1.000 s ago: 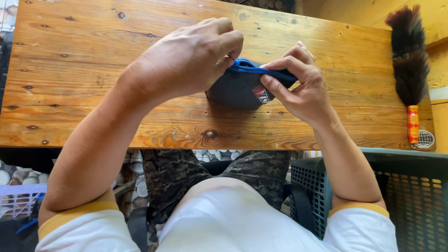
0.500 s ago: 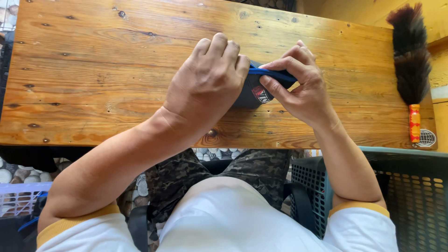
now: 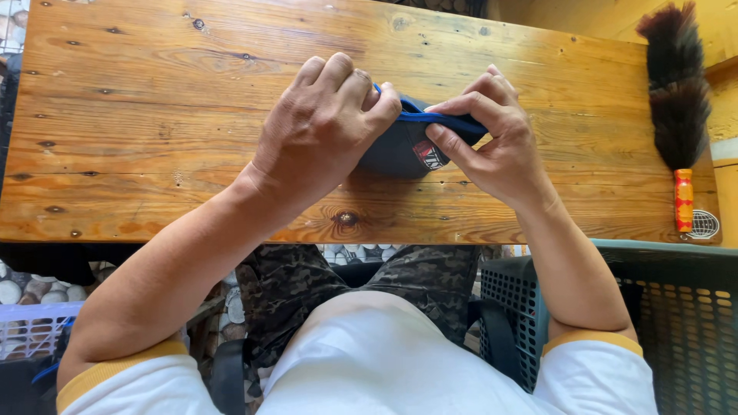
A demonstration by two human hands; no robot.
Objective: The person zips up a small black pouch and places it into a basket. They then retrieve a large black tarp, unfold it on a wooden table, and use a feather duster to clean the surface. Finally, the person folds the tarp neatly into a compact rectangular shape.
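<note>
left hand (image 3: 319, 134): lying palm-down over the left part of the dark cloth item (image 3: 400, 150), fingers curled tight and pinching its blue-trimmed edge at the fingertips; looks like it is pinning the cloth down so the edge stays taut.
right hand (image 3: 492, 138): gripping the same blue edge from the other side, thumb underneath and forefinger on top, fingers narrow and closed on the trim; judging by the grip, both hands are pulling the edge straight between them.
dark cloth item: sitting between the two sets of fingertips, partly hidden under the left fingers, resting on the wooden table (image 3: 154, 115); small, soft, navy or black fabric, bright blue piping along the top edge, a small red and white patch showing just below the right thumb. Exact kind of item cannot tell.
wooden table: varnished planks with knots, bearing the cloth right under the fingers, giving a flat surface to press against.
feather duster (image 3: 676, 92): dark feathers, red-orange handle, lying well apart to the right of the right fingers, untouched.
dark plastic crate (image 3: 676, 307): below the table edge, near the right elbow.
lap: camouflage trousers and white shirt below the fingers.
</note>
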